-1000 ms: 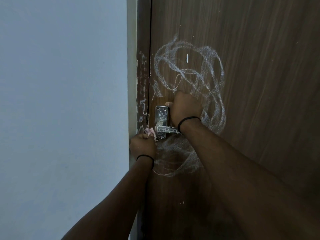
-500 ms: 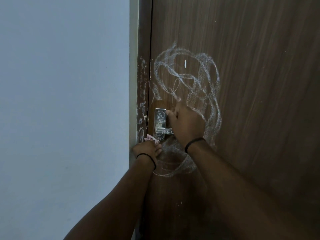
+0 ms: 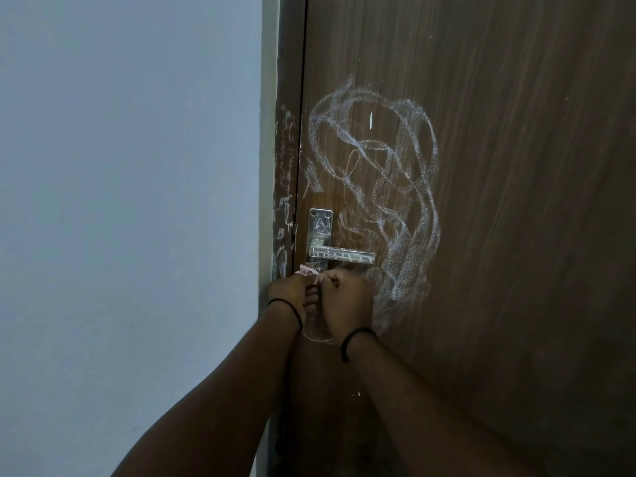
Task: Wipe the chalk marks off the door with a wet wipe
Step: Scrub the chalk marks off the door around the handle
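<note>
A crumpled pinkish wet wipe [image 3: 307,269] is seen bunched at the fingertips of the left hand [image 3: 288,295], just below the lower end of the metal lock plate [image 3: 320,232] and close to the door's edge. The left hand is closed around the wipe. The right hand [image 3: 346,302] is pressed against the left, its fingers curled in toward the same wad; whether it actually grips the wipe cannot be told. A thin dark band is worn on each wrist.

Just above both hands, the lever handle [image 3: 342,254] is seen lying horizontal, pointing right, with chalk strokes scratched across it and across the plate. White chalk marks [image 3: 389,187] are looped in broad scribbles over the brown wood-grain door [image 3: 499,166], from well above the plate down past the handle to a faint curve beneath the wrists. Further chalk smears are carried on the narrow door frame [image 3: 285,187] to the left of the door's edge. Beyond the frame, a plain pale wall [image 3: 130,201] is seen filling the left side of the view. The light is dim.

Compared with half a second ago, the right hand has been taken off the handle and brought down to meet the left, so the full lever is now uncovered. The left hand and wipe have hardly been shifted, and the chalk is unchanged
</note>
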A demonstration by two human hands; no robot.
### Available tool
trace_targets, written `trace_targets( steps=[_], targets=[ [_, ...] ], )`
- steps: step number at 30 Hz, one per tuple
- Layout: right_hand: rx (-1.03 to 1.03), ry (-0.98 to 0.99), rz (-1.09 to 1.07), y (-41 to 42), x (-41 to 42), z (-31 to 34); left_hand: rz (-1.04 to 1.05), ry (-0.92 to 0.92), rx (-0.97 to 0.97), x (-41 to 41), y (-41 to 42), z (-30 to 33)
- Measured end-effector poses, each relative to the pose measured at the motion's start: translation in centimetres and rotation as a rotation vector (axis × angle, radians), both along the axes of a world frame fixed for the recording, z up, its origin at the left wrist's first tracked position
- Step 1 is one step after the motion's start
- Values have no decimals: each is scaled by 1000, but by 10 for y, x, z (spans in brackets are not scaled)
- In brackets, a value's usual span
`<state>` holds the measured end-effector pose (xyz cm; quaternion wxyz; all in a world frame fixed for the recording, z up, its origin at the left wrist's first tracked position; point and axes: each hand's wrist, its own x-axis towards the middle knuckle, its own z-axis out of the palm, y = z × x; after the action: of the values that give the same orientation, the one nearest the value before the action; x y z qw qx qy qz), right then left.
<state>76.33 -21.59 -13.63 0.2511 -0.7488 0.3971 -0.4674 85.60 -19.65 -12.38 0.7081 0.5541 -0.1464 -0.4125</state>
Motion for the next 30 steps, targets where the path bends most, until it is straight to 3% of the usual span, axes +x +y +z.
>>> trace_targets(
  steps=[3, 9, 14, 17, 26, 30],
  targets=[
    [206, -95, 6, -3, 14, 3, -25, -45, 36, 5, 5, 2],
    [424, -345, -29, -4, 23, 2, -9, -185, 70, 12, 13, 3],
    [566, -625, -8, 0, 27, 4, 291, -492, 132, 5, 10, 0],
    [616, -736, -8, -1, 27, 5, 356, -602, 148, -3, 10, 1],
    [803, -870, 107, 1, 39, 1, 271, -419, 107, 7, 8, -3],
    [766, -897, 32, -6, 33, -1, 224, -344, 98, 3, 0, -3]
  ],
)
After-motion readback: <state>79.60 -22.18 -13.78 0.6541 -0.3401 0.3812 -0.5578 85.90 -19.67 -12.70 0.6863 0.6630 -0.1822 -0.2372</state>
